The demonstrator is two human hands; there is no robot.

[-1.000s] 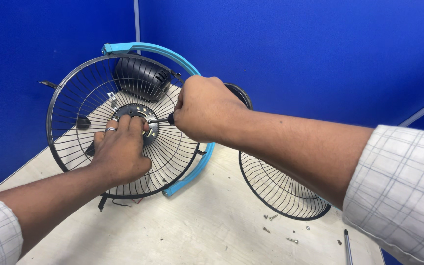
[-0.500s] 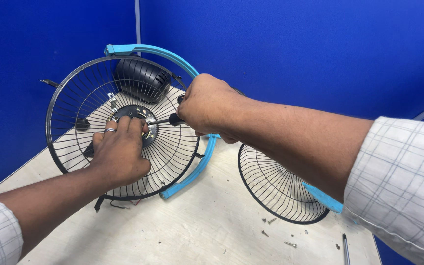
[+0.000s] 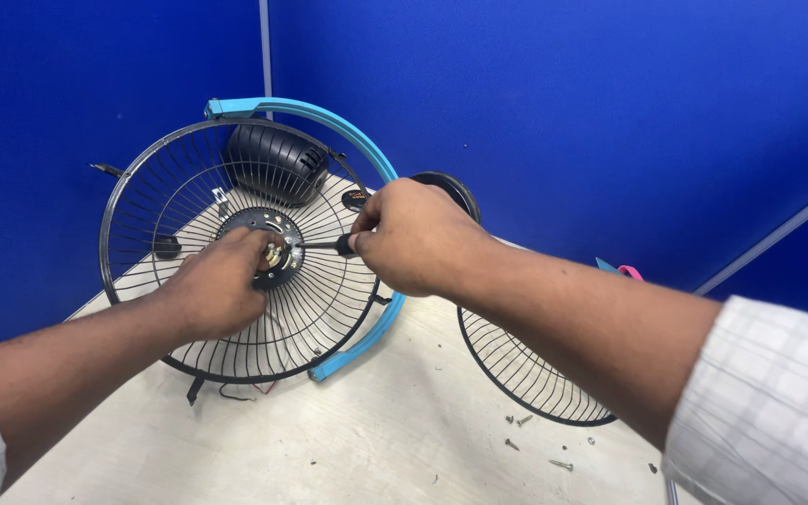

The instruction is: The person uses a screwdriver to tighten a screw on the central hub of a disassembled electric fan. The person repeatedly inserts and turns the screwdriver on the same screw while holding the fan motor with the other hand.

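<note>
here, the fingers of the right hand (image 3: 413, 234) are curled shut around the dark handle of a screwdriver (image 3: 329, 246), whose thin shaft runs level toward the left and meets the hub plate (image 3: 268, 245) at the centre of the frame's left half. the grip looks firm and wrapped, likely so the tool can be twisted without slipping off a small screw head. the left hand (image 3: 212, 285) lies closed against the same hub, fingertips pressed on the brass-coloured fittings there, apparently steadying the part; whether it pinches anything loose i cannot tell. the hub belongs to a round wire fan guard (image 3: 142, 215) standing tilted on edge, with the black motor housing (image 3: 273, 161) behind it toward the upper left and a light blue curved frame (image 3: 367, 150) arching round its right side. a second wire guard (image 3: 526, 374) lies lower right, partly hidden by the right forearm. a few loose screws (image 3: 516, 423) sit near it on the pale, scuffed table (image 3: 404, 440). deep blue partition panels (image 3: 563, 112) close off the back.
</note>
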